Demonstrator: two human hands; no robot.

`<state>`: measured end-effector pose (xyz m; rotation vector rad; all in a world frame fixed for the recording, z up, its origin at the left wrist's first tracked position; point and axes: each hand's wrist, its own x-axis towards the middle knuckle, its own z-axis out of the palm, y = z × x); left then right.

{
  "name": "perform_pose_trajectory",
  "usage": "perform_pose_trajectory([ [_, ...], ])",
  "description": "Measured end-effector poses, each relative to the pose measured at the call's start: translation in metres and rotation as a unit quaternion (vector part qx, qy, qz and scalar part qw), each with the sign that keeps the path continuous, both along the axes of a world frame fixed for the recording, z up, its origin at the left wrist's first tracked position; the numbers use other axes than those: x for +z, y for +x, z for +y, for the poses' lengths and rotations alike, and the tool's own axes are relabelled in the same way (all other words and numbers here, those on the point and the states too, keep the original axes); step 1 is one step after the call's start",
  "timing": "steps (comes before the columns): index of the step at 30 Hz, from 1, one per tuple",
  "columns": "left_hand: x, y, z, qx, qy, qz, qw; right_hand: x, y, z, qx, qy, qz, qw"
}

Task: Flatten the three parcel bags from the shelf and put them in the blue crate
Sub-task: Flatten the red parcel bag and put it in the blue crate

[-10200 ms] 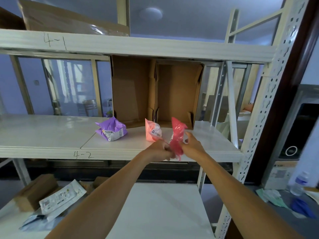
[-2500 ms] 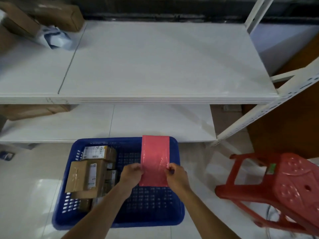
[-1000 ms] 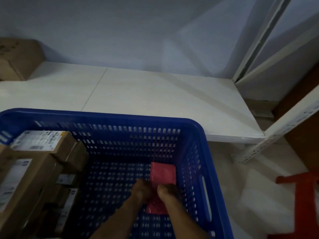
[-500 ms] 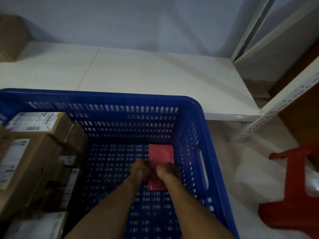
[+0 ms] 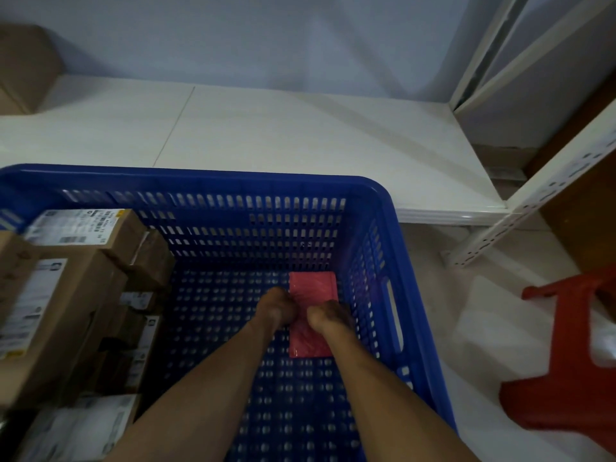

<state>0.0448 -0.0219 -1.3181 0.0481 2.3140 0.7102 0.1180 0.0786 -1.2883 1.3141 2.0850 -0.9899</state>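
Note:
A flattened red parcel bag (image 5: 311, 288) lies on the perforated floor of the blue crate (image 5: 386, 208), near its right wall. Both my hands reach down into the crate. My left hand (image 5: 276, 306) is at the bag's left edge and my right hand (image 5: 328, 316) is over its middle, fingers curled down onto it. The fingertips are hidden, so whether they still pinch the bag is unclear. The purple and pink bags are out of view.
Several brown cardboard boxes with labels (image 5: 66, 281) fill the crate's left side. A low white shelf board (image 5: 283, 128) runs behind the crate, with a cardboard box (image 5: 23, 68) at its far left. A red plastic stool (image 5: 573, 355) stands on the floor at the right.
Since the shelf, I flattened the red bag and lowered it into the crate. In the last second the bag settled flat on the crate floor; my hands stay on it.

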Motion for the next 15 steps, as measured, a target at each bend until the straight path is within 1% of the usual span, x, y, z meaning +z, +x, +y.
perform_pose_trajectory([
  [3, 0.014, -0.001, 0.000, 0.000, -0.002, 0.005, 1.000, 0.006, -0.001, -0.001, 0.026, 0.015, 0.010, 1.000],
  [5, 0.021, -0.001, 0.001, -0.013, -0.013, -0.008, 1.000, 0.014, -0.001, -0.003, 0.041, 0.026, 0.019, 0.999],
  [9, 0.036, 0.000, -0.001, -0.012, -0.024, -0.006, 1.000, 0.035, 0.001, -0.009, 0.041, 0.029, 0.047, 0.998],
  [12, 0.045, -0.001, -0.005, -0.011, -0.013, 0.006, 1.000, 0.049, 0.004, -0.010, 0.037, 0.027, 0.069, 0.997],
  [15, 0.060, -0.001, -0.010, 0.002, -0.005, 0.011, 1.000, 0.065, 0.008, -0.010, 0.057, 0.025, 0.084, 0.995],
])
